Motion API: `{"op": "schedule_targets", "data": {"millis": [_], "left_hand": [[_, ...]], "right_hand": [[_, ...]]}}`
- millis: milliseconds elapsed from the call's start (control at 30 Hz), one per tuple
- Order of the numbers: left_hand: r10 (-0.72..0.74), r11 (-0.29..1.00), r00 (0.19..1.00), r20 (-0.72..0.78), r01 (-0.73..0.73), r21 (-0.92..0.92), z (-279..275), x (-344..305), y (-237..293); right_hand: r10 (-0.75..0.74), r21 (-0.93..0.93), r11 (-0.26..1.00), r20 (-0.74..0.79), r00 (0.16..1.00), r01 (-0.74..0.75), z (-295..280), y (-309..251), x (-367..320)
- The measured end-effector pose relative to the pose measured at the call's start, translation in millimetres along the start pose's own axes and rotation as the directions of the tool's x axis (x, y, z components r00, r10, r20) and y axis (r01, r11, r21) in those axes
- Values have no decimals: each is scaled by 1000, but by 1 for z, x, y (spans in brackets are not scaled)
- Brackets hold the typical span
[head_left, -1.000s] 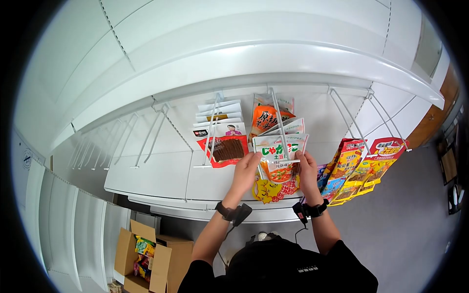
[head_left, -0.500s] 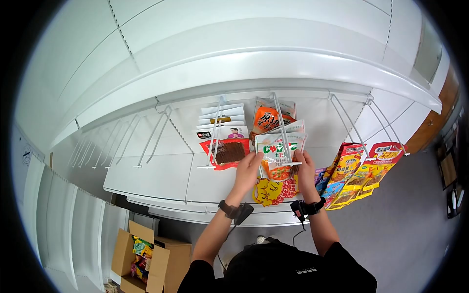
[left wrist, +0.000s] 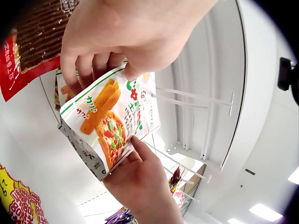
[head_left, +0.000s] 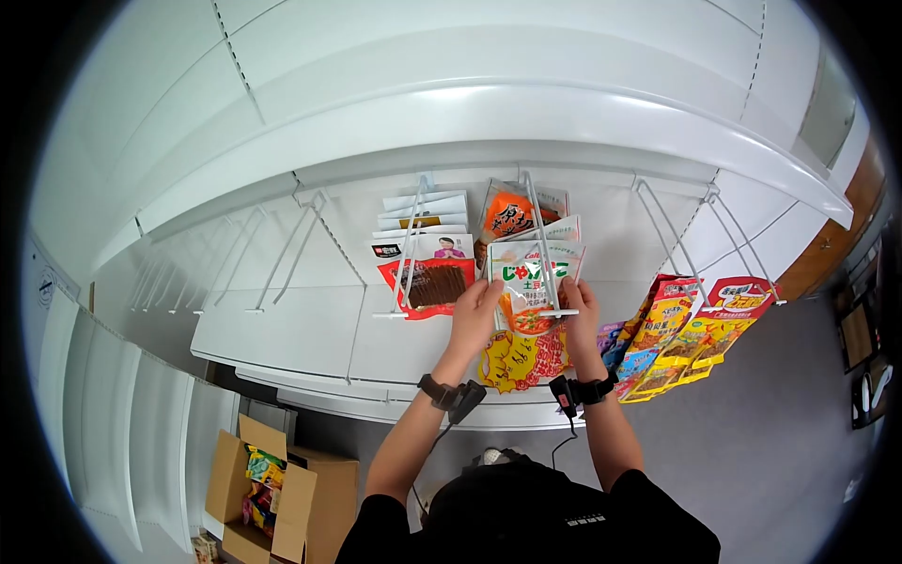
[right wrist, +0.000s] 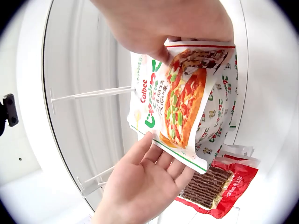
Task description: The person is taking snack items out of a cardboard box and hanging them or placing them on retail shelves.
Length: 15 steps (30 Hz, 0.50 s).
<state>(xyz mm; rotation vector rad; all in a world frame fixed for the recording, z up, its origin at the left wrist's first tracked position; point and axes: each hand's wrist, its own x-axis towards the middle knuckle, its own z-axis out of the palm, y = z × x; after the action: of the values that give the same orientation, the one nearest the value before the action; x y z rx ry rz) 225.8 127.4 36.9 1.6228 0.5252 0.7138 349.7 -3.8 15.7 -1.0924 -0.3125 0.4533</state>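
Observation:
A white snack bag [head_left: 536, 273] with green lettering and a pizza picture hangs on a wire display hook [head_left: 540, 226]. My left hand [head_left: 474, 318] grips its left edge, thumb on the front and fingers behind. On the opposite edge, my right hand [head_left: 582, 318] holds the bag the same way. In the right wrist view the hook's prong [right wrist: 100, 94] meets the top of the bag. Behind it are more white bags and an orange bag [head_left: 507, 216]. Red packets of brown strips [head_left: 436, 282] hang on the hook to the left, close to my left hand.
Yellow and red snack bags [head_left: 691, 334] hang at the right. A yellow and red price sign [head_left: 517, 362] is below the held bag. Bare hooks [head_left: 291, 254] line the left side. An open cardboard box [head_left: 299, 503] of snack packets stands on the floor at lower left.
Both hands and the white snack bag have shifted slightly back along the hook, toward the rear panel. The grip on both edges stays the same.

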Motion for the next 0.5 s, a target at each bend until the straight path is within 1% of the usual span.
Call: {"op": "schedule_targets", "data": {"millis": [67, 167, 267, 367, 467, 500], "left_hand": [[-26, 999, 1000, -3, 26, -33, 2, -7, 6], [-11, 999, 1000, -4, 11, -32, 3, -11, -2], [-1, 998, 1000, -30, -1, -70, 4, -10, -15], [-60, 994, 998, -2, 59, -91, -1, -14, -19], [-64, 995, 998, -3, 64, -74, -4, -19, -24], [-81, 993, 997, -8, 80, -83, -6, -22, -23]], "right_hand": [[-2, 1, 1000, -1, 1000, 2, -6, 6, 0], [-54, 6, 999, -8, 998, 54, -3, 1, -4], [-51, -34, 998, -24, 998, 50, -7, 5, -6], [7, -23, 1000, -25, 1000, -8, -11, 10, -10], [-52, -43, 998, -26, 998, 51, -17, 22, -13], [-41, -46, 998, -46, 998, 39, -16, 23, -16]]}}
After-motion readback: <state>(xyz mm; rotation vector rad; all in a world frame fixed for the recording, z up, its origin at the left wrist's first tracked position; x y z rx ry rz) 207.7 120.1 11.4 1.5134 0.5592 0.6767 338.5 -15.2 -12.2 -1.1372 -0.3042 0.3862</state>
